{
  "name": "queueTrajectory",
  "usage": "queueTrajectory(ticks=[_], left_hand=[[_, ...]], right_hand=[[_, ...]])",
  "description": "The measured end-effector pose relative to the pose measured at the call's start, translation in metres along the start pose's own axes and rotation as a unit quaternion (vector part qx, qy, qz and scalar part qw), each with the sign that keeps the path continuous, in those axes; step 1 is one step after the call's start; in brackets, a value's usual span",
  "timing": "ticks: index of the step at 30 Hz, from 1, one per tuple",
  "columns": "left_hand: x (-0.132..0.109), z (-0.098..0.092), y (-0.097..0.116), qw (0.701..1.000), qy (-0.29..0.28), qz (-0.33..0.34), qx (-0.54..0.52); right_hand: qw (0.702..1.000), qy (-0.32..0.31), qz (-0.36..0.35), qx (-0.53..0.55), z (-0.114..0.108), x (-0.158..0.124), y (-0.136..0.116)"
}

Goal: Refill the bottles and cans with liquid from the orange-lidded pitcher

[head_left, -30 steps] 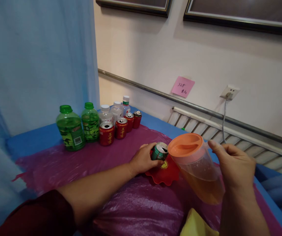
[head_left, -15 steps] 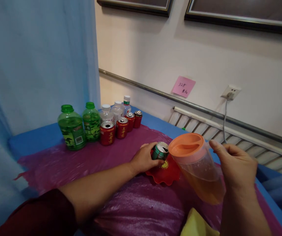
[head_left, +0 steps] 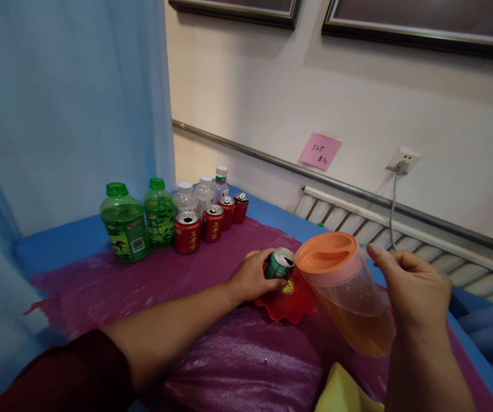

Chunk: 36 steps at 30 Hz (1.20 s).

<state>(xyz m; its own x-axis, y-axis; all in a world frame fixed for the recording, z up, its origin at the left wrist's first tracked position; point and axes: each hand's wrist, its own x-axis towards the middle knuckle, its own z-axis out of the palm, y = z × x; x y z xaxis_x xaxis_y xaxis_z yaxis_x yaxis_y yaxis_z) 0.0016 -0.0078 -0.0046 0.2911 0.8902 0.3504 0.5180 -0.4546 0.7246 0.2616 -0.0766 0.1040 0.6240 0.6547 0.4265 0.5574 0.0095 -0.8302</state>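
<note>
My left hand (head_left: 255, 277) is wrapped round a small green can (head_left: 280, 264) with an opened top. Under the can lies a red mat (head_left: 288, 307) with a wavy edge and a yellow print. In my right hand (head_left: 418, 289) is the handle of a clear plastic pitcher (head_left: 351, 312), tilted to the left, with brownish liquid low inside. Its orange lid (head_left: 327, 253) comes close to the can's rim; I cannot tell whether they touch. No stream of liquid can be made out between them.
Several red cans (head_left: 187, 233) stand in a row at the back left, beside two green-capped bottles (head_left: 125, 223) and white-capped bottles (head_left: 185, 197). A yellow cloth (head_left: 344, 392) lies at the front. Purple plastic sheeting (head_left: 229, 360) covers the blue table, with a radiator (head_left: 358, 223) behind.
Hardly anything differs. Both hands, the can and the tilted pitcher keep almost the same places, with only a very slight shift of the view.
</note>
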Motion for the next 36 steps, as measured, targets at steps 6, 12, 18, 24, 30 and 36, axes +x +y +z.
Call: queueTrajectory(ticks=[6,12,18,24,30,36], left_hand=[[-0.0002,0.0014,-0.0012,1.0,0.002,-0.001,-0.002],[-0.0003,0.0006,0.0001,1.0,-0.003,-0.003,0.001],[0.0,0.0012,-0.0012,1.0,-0.006,-0.012,0.005],[-0.0002,0.0018,-0.0013,1.0,-0.005,-0.002,0.007],[-0.0002,0.0016,-0.0008,1.0,-0.01,-0.004,0.014],[-0.0005,0.0015,-0.0002,1.0,-0.009,-0.01,0.009]], right_hand=[[1.0,-0.001,-0.001,0.006,0.0003,0.0005,0.0002],[1.0,-0.001,-0.004,-0.003,0.0011,0.0,-0.0029],[1.0,-0.002,0.005,0.003,0.0011,-0.0005,-0.0034],[1.0,-0.004,-0.004,0.003,0.0017,-0.0004,-0.0029],[1.0,-0.002,-0.003,0.004,0.0022,-0.0001,-0.0018],[1.0,-0.003,-0.003,-0.003,0.0012,-0.0003,-0.002]])
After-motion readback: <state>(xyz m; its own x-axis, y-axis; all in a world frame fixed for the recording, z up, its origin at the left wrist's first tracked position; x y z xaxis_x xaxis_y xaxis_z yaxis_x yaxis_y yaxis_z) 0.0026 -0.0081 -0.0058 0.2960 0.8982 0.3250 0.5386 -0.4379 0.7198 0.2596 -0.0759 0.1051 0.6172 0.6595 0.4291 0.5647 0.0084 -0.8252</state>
